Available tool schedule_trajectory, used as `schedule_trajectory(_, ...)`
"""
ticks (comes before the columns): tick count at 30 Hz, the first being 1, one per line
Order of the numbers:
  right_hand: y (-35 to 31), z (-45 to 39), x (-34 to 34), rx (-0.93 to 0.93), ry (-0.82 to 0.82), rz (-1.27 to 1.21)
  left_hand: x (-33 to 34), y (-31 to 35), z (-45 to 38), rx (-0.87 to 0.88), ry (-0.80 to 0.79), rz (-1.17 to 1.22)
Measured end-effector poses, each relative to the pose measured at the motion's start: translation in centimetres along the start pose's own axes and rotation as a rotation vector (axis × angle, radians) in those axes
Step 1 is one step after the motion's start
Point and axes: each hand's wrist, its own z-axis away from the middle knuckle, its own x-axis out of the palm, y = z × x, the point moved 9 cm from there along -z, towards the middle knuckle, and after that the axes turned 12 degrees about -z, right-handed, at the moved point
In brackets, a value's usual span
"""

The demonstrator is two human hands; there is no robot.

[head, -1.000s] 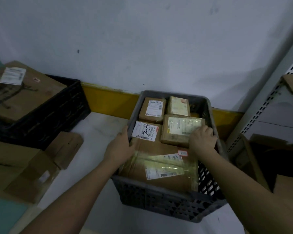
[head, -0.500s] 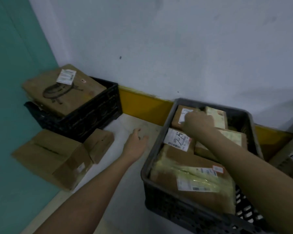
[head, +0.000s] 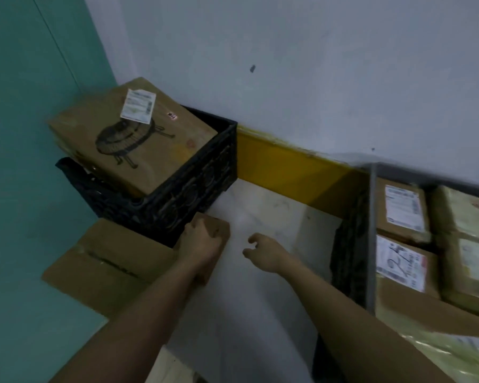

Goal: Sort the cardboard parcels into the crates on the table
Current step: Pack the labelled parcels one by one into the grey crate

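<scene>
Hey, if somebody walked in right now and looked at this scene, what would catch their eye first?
Probably the big cardboard box with a round grill-like drawing, sitting tilted on the black crate in the far left corner. Next, the grey crate on the right, packed with labelled parcels, one label scrawled on in black marker. Between the crates, the left hand grips a small cardboard parcel while the right hand hovers loosely curled over the white table.

- You face a pale grey wall (head: 315,64) bearing small dark marks.
- A teal wall (head: 25,134) meets it at your left.
- A yellow band (head: 288,167) runs along its base, above the white tabletop (head: 260,272).
</scene>
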Motion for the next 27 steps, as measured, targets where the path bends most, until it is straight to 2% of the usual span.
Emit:
schedule_trajectory(3, 1.3, -3.0, 1.7, 0.105, 0.041, -0.036, 1.4, -1.9, -3.8, -0.044, -0.117, -0.042)
schedule_trajectory(11, 4.7, -5.8, 4.6, 0.257, 0.094, -0.171, 7.3, -4.4, -7.8, -0.096, -0.433, -0.379)
schedule_trajectory(14, 5.4, -5.9, 4.2, 0.274, 0.12, -0.209, 8.6, -3.8, -8.3, -0.064, -0.429, -0.535)
schedule_trajectory(19, 6.8, -5.4, 2.5, 0.278, 0.17, -0.274, 8.9, -3.1, -9.2, -0.065, -0.381, -0.535)
schedule_trajectory(22, 7.0, -4.5, 1.0, 0.27, 0.21, -0.316, 9.0, -1.5, -9.2, -0.023, -0.361, -0.38)
schedule_trajectory(25, 6.0, -3.2, -1.8, 0.231, 0.295, -0.482, 7.8, 3.0, -9.0, 0.107, -0.377, 0.0)
schedule_trajectory(27, 4.8, -1.9, -3.8, 0.206, 0.332, -0.687, 5.5, 6.1, -8.2, 0.122, -0.421, 0.309)
